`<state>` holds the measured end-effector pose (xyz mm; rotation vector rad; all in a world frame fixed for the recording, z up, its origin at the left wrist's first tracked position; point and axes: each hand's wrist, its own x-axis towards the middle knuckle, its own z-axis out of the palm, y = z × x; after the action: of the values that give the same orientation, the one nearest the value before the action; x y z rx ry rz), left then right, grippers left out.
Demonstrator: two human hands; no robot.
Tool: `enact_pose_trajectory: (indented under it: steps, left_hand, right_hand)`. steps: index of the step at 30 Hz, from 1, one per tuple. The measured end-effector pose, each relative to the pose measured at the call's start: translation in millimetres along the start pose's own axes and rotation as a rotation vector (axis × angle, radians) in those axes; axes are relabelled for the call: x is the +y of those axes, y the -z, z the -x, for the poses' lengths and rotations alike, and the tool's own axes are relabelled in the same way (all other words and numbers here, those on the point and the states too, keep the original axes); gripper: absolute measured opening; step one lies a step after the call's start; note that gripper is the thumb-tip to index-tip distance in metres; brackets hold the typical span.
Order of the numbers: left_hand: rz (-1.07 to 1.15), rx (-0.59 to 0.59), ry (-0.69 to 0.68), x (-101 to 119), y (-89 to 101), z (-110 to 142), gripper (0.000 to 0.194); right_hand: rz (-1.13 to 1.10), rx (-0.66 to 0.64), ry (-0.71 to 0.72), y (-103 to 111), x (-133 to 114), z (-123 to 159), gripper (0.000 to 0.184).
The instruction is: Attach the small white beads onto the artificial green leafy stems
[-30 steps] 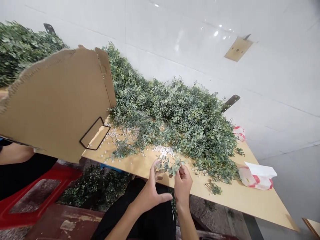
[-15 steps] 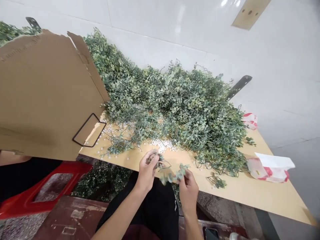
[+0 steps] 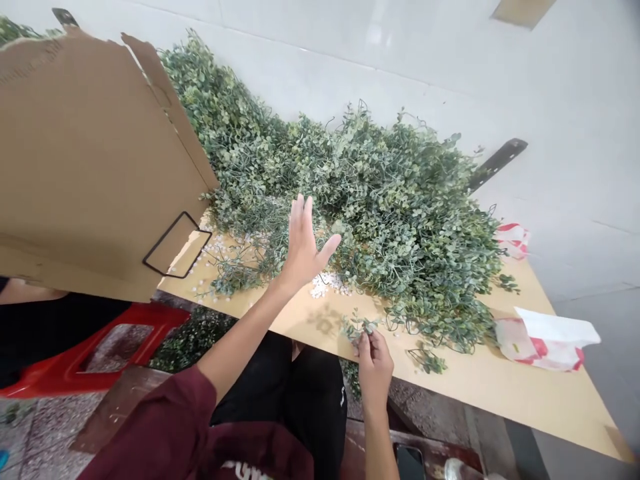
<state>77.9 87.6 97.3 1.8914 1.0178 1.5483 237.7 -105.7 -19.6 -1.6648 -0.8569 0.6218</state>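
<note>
This room looks to me like a simple workshop for hand work, not a home. In the upper part of the frame there is a wall of glossy white tiles (image 3: 380, 60) with a dark metal bracket (image 3: 497, 162). A long, bare wooden board (image 3: 450, 380) carries a big heap of leafy sprigs (image 3: 400, 227). At lower left stands a red plastic stool (image 3: 125, 340) on a speckled stone floor (image 3: 45, 427).

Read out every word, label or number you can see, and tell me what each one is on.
White letters on the maroon shirt: cut off at the picture's edge, too partial to read.
Faint printing on the cardboard sheet: too blurred to read.
Nothing else legible.
</note>
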Motion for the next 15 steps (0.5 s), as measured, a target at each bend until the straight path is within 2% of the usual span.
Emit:
enact_pose_trajectory:
  steps: [2,5,7,9,11,15]
  left_hand:
    - [-0.110,0.032,-0.036,6,5.7,24,0.055]
    - [-0.150,0.014,0.016,14,17.4,91,0.033]
    - [-0.194,-0.138,0.093,18,23.1,136,0.015]
    - [-0.242,-0.357,0.148,23,26.7,168,0.016]
    - [-0.237,-0.459,0.207,29,29.2,185,0.019]
    - [-0.104,-0.512,0.336,33,37.6,185,0.020]
  right_hand:
    - [-0.023,0.002,-0.009,0,-4,4,0.037]
    - [-0.014,0.028,-0.017,-2,-5,11,0.036]
    - [0.013,0.072,-0.035,-5,-4,18,0.035]
    - [0.004,0.118,-0.070,-11,-5,27,0.035]
    - [-0.067,0.105,-0.086,-20,-10,39,0.035]
    - [-0.175,-0.090,0.007,-37,-31,56,0.035]
